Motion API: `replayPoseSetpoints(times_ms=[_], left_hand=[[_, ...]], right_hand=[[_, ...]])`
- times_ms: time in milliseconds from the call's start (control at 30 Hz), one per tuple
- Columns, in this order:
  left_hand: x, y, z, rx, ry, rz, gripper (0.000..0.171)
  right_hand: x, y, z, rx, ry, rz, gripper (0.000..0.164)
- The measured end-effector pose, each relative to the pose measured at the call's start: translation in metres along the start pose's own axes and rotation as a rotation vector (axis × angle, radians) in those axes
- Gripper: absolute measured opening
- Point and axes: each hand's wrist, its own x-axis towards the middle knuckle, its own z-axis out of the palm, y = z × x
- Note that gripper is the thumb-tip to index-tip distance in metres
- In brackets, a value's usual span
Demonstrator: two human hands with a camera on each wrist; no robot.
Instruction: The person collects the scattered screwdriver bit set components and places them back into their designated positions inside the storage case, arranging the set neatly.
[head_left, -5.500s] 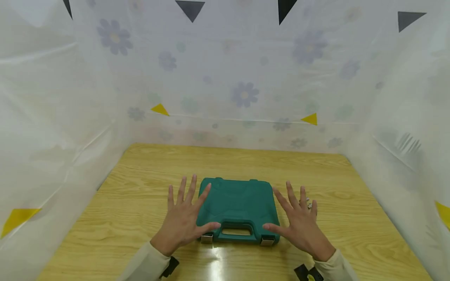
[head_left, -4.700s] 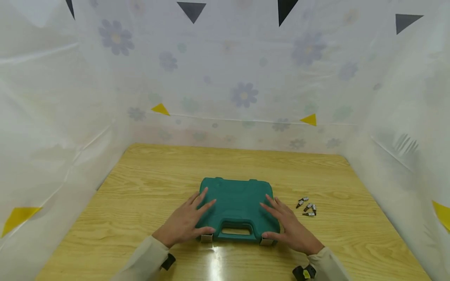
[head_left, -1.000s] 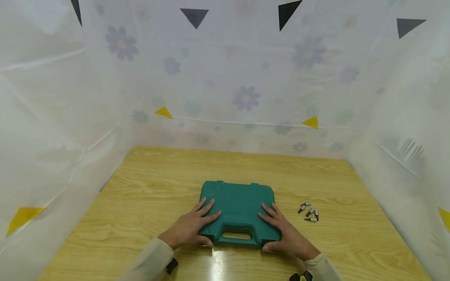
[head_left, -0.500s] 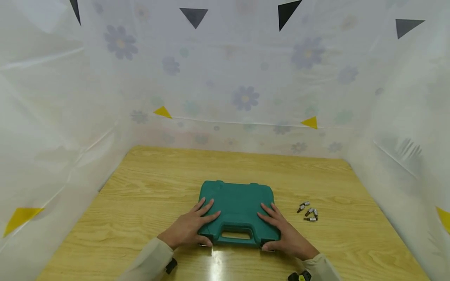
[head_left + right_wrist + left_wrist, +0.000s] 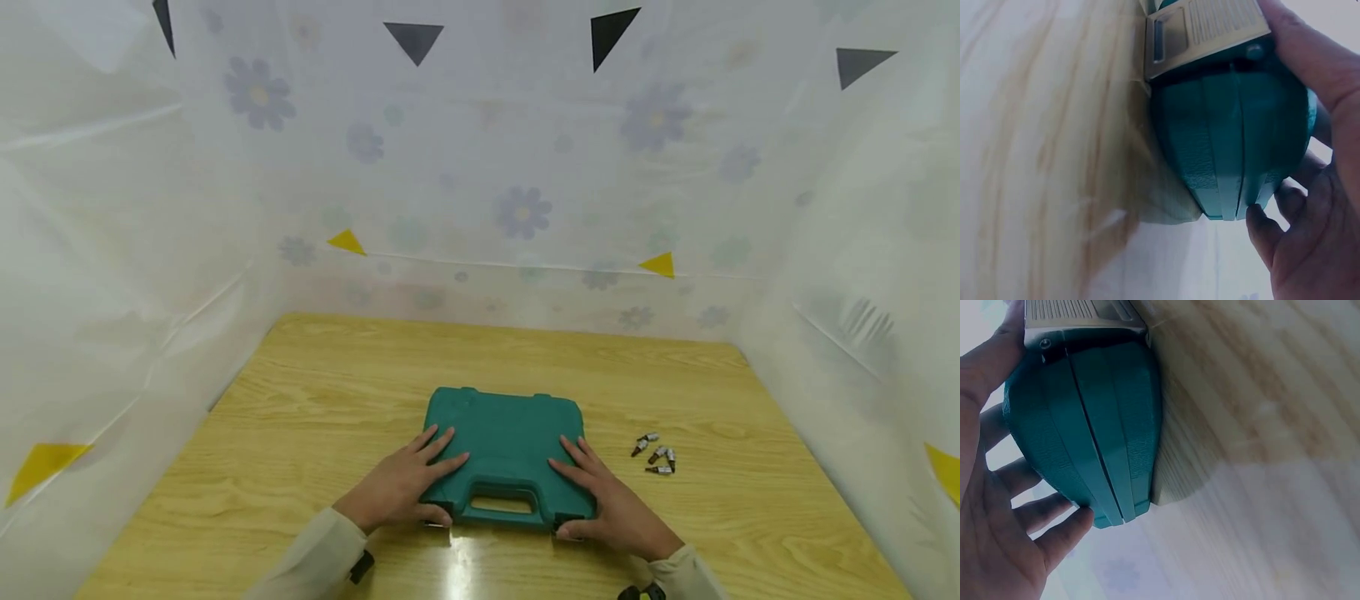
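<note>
A green plastic carrying case (image 5: pixel 510 433) lies closed-lidded on the wooden table, its handle towards me. My left hand (image 5: pixel 397 487) rests on its front left corner, fingers spread over the lid, thumb at the metal latch (image 5: pixel 1085 314). On the opposite corner my right hand (image 5: pixel 618 504) lies the same way, its thumb at the other metal latch (image 5: pixel 1207 34). Both wrist views show the case's side with its seam running down it and the fingertips near the far part of the lid. The lid hides the inside of the case.
Several small driver-bit sockets (image 5: pixel 658 454) lie loose to the right of the case. The wooden table (image 5: pixel 337 375) is enclosed by pale flowered sheeting (image 5: pixel 517 150) at the back and both sides.
Earlier both hands were raised with spread fingers over the case. They have come down onto its front corners, thumbs moving to the latches. Over the last second they stay in place.
</note>
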Motion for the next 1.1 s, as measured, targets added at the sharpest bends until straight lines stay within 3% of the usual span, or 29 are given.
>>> replayPoseSetpoints(times_ms=[567, 800, 1000, 1100], left_hand=[[-0.004, -0.001, 0.007, 0.036, 0.065, -0.004, 0.07], [-0.013, -0.003, 0.007, 0.037, 0.115, -0.011, 0.066], [-0.031, -0.002, 0.01, -0.052, 0.144, -0.085, 0.07], [-0.039, 0.001, 0.012, -0.129, 0.142, -0.139, 0.075]], right_hand=[[0.001, 0.0, -0.001, -0.033, 0.008, 0.004, 0.083], [-0.004, 0.0, 0.001, -0.046, 0.054, 0.012, 0.082], [-0.02, -0.003, 0.005, -0.069, 0.149, 0.049, 0.076], [-0.031, -0.006, 0.007, -0.018, 0.208, 0.082, 0.068]])
